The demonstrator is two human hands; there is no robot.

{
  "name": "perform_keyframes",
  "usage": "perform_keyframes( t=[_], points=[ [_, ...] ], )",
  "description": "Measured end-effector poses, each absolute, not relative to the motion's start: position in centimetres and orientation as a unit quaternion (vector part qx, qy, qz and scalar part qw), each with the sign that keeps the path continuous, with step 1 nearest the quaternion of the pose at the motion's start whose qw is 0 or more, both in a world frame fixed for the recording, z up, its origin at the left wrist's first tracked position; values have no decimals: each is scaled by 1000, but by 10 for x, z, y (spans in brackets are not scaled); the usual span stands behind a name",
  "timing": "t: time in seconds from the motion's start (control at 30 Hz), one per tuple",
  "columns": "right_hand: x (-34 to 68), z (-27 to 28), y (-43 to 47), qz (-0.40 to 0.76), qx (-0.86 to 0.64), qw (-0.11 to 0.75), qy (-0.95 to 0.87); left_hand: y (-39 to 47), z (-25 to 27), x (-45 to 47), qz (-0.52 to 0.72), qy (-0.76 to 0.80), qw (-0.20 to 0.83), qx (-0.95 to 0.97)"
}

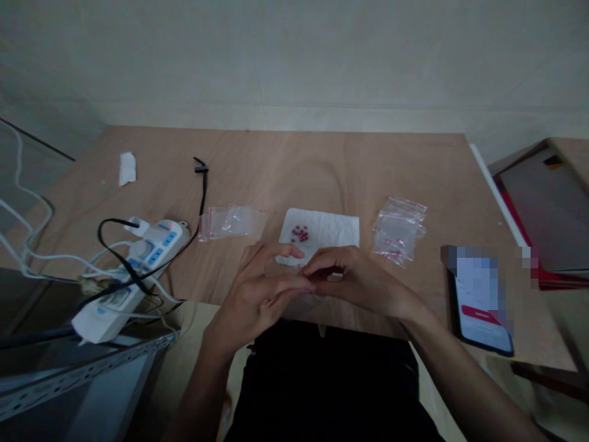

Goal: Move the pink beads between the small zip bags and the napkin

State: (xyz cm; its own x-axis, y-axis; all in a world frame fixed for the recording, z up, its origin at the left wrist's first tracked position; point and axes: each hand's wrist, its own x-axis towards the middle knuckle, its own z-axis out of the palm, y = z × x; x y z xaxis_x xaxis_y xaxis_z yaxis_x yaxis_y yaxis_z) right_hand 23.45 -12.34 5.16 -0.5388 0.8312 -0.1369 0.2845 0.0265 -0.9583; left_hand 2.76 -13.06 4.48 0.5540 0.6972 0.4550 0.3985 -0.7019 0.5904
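Observation:
My left hand (260, 285) and my right hand (347, 273) meet at the table's front edge, both closed with fingertips pinched together. Between them is a small clear zip bag (313, 299), mostly hidden by the fingers; what is inside it I cannot make out. Just beyond the fingers, a white paper sheet (334, 228) lies flat, with several small dark-pink beads (300, 234) grouped on its left part. To the left lie flat clear zip bags (232, 222) with red seal lines. On the right is a pile of overlapping zip bags (399, 230) with pinkish bits showing inside.
A white power strip (159, 245) with plugs and tangled cables sits at the left edge. A black cable (204, 190) runs across the wood table (294, 166). A phone (481, 307) lies at right, a scrap of white paper (127, 169) back left. A wall stands behind.

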Motion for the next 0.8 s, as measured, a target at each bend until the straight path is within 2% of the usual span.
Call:
perform_keyframes(
  t=[0.13, 0.3, 0.47, 0.6, 0.7, 0.8],
  points=[
    [233, 42, -127, 581, -411, 232, -663, -134, 49, 29, 291, 334, 239, 864],
    [228, 39, -130, 528, -477, 247, -657, -144, 47, 41, 247, 423, 263, 831],
    [219, 49, -138, 490, -477, 217, -696, -150, 29, 57, 205, 475, 265, 814],
    [228, 45, -136, 464, -453, 286, -705, -149, 21, 54, 230, 524, 260, 778],
    [239, 24, -114, 373, -474, 333, -725, -147, 18, 45, 238, 543, 247, 766],
    [243, -3, -84, 251, -512, 274, -775, -146, 16, 39, 254, 548, 244, 759]
  ],
)
